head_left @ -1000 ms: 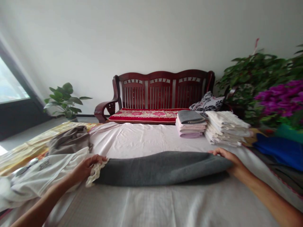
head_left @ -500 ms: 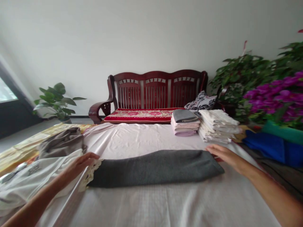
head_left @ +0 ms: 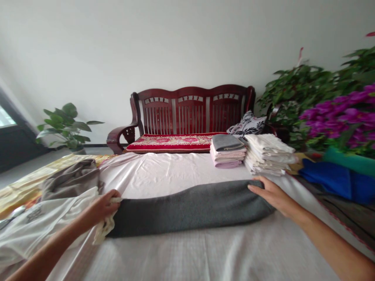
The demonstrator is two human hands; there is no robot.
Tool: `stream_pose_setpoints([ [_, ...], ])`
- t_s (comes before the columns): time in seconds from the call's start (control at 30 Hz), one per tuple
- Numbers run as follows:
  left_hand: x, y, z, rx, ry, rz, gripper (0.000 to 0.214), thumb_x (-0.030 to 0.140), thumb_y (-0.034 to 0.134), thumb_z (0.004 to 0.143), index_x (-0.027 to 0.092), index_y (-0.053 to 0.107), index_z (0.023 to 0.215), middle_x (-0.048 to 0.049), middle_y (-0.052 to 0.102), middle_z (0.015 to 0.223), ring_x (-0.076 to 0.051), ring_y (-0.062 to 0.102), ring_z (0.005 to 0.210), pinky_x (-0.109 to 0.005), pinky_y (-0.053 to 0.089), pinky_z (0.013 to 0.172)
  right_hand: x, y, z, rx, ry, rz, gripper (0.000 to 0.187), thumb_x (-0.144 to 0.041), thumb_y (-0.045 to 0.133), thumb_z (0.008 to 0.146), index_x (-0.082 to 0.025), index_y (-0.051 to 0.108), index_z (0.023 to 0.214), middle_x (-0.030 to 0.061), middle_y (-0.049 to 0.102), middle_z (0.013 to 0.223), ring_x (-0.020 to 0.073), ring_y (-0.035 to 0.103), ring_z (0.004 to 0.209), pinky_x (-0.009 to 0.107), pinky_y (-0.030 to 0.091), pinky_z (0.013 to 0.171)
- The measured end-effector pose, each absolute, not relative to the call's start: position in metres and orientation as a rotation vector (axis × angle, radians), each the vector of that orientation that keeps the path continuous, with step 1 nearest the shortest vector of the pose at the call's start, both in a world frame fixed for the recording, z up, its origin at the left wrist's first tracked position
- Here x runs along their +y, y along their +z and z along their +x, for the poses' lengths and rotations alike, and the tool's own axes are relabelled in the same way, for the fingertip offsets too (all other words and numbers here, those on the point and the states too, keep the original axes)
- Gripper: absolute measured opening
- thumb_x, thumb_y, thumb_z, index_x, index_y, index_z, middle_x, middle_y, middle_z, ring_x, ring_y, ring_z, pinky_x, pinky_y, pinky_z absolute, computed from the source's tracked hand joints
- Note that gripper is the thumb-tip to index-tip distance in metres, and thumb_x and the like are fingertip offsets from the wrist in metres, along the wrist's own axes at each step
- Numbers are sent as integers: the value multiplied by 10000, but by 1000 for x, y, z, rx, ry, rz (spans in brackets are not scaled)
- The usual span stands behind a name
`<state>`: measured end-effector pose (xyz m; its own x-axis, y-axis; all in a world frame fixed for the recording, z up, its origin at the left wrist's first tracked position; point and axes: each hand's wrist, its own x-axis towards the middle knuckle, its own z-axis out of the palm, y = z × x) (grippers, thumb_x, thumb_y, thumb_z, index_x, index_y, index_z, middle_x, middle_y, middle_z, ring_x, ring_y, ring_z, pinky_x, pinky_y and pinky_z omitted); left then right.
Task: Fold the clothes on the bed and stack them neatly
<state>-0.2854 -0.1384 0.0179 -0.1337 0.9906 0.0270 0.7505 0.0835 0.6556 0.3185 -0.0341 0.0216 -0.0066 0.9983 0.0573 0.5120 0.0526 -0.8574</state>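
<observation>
A dark grey folded garment (head_left: pixel 187 208) lies lengthwise across the pale cloth-covered surface (head_left: pixel 181 257), with cream lace trim (head_left: pixel 103 229) at its left end. My left hand (head_left: pixel 108 201) is closed on the trimmed upper left corner. At the other end, my right hand (head_left: pixel 263 191) pinches the upper right corner between thumb and fingers, lifting that edge slightly. A white garment (head_left: pixel 58 214) with a dark motif lies partly under my left forearm, and a crumpled grey-brown garment (head_left: pixel 73 179) is just beyond it.
Two folded stacks stand at the back right: a pink stack (head_left: pixel 227 156) topped with grey, and a white stack (head_left: pixel 268 154). Behind them is a wooden bench (head_left: pixel 191 105) with a red cover and patterned cushion (head_left: pixel 247 124). Purple flowers (head_left: pixel 340 117) and blue fabric (head_left: pixel 331 175) are at right.
My right hand has closed on the grey garment's upper right corner and raised it a little. My left hand has gripped the lace-trimmed end and shifted slightly left. The view has moved slightly.
</observation>
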Motion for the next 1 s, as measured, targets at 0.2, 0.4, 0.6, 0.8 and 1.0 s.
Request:
stream_pose_setpoints([
  [0.2,-113,55,-274,1804,892,1386,559,519,687,613,197,525,1040,59,543,653,-149,527,542,-235,368,492,-9,41,309,-1516,795,-1479,452,-510,724,698,-245,636,1053,68,750,948,278,711,894,366,569,772],
  [0.4,-64,35,-274,1990,667,1560,401,376,630,599,172,582,942,27,559,617,-201,589,584,-272,414,538,18,18,313,-1529,818,-1619,381,-430,741,665,-212,670,969,92,757,894,299,714,858,404,566,774],
  [0.6,-67,39,-246,2297,468,2162,449,220,504,739,205,634,1168,-112,647,1215,-316,612,1129,-438,465,967,-2,24,321,-1966,150,-1474,237,-410,625,779,-225,694,910,97,727,1013,293,652,1014,429,478,939],
  [0.8,-85,37,-164,1656,597,2453,317,243,397,939,228,638,1145,-63,645,1251,-235,575,1213,-386,427,1066,-44,46,289,-2474,179,-1275,90,-246,684,739,-272,705,823,10,712,900,227,623,920,354,464,840],
  [1.0,-95,18,-144,1256,510,2539,269,242,642,845,253,635,1114,-49,626,1180,-233,565,1152,-371,458,999,-56,38,274,-2553,140,-1257,103,-185,637,799,-269,695,784,5,701,866,217,595,915,341,447,813],
])
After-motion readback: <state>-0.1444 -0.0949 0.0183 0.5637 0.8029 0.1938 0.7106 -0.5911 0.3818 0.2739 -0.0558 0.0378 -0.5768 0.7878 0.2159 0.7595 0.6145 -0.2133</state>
